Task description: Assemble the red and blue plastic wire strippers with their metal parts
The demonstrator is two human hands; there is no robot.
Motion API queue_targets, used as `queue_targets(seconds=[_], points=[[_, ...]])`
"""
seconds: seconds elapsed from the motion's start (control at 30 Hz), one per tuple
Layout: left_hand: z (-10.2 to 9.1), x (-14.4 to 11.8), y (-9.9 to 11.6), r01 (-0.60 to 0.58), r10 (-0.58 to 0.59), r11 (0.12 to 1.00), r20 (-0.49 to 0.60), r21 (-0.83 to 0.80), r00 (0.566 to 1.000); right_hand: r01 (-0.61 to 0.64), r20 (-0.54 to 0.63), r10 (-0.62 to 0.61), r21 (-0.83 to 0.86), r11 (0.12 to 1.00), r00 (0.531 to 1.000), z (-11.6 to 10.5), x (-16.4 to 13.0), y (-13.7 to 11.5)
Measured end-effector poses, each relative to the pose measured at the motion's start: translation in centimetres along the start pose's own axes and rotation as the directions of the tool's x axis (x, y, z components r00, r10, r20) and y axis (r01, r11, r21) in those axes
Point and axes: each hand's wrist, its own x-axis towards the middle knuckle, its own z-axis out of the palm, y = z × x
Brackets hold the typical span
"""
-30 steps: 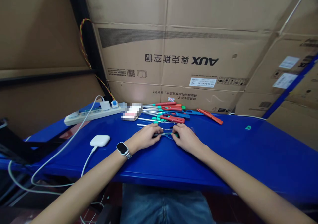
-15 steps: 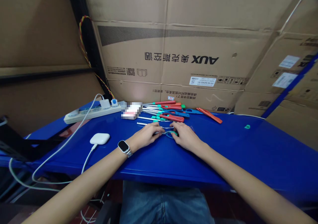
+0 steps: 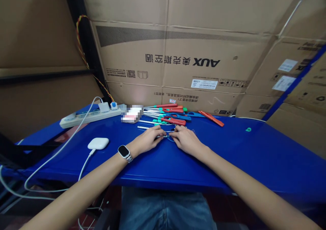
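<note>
My left hand (image 3: 146,141) and my right hand (image 3: 187,140) nearly meet at the middle of the table. Fingers of the left are pinched on the thin metal tube of a long-nosed lighter (image 3: 169,139). Its blue handle part shows between the hands, and my right fingers close on it, hiding most of it. Just beyond lies a pile of similar lighters, among them a red-handled one (image 3: 175,121) with small green pieces and a blue one (image 3: 179,116). A loose metal tube (image 3: 142,127) lies near my left fingertips.
Orange handle shells (image 3: 211,118) lie right of the pile, and a small green piece (image 3: 248,129) farther right. At left are a power strip (image 3: 76,121), a white earbud case (image 3: 98,143) and its cable. A cardboard wall (image 3: 163,39) stands behind the blue table (image 3: 229,155).
The whole view has shifted slightly left. My right fingers have moved closer to my left hand along the lighter and now cover its green part. Both hands keep their hold.
</note>
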Motion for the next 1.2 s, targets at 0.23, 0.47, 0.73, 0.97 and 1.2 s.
queue_targets(seconds=[0.23, 0.47, 0.73, 0.97, 1.2], points=[[0.25, -0.25, -0.32, -0.040, 0.041, 0.996, -0.007, 0.086, 0.999, 0.006, -0.011, -0.006, 0.004, 1.000, 1.000, 0.27, 0.15, 0.12], [-0.16, -0.10, 0.46, -0.086, 0.076, 0.958, 0.047, 0.274, 0.996, -0.003, -0.015, 0.003, -0.001, 1.000, 1.000, 0.20, 0.09, 0.11], [-0.11, -0.01, 0.03, -0.072, 0.060, 0.967, 0.055, 0.244, 0.997, -0.001, -0.004, 0.001, 0.023, 1.000, 1.000, 0.16, 0.16, 0.07], [-0.08, 0.06, 0.02, -0.101, 0.091, 0.962, 0.052, 0.253, 0.994, -0.011, -0.016, 0.011, 0.024, 1.000, 1.000, 0.22, 0.14, 0.05], [-0.09, -0.15, 0.51, -0.160, 0.146, 0.935, 0.067, 0.316, 0.987, -0.010, -0.031, 0.011, 0.017, 1.000, 0.999, 0.20, 0.14, -0.01]])
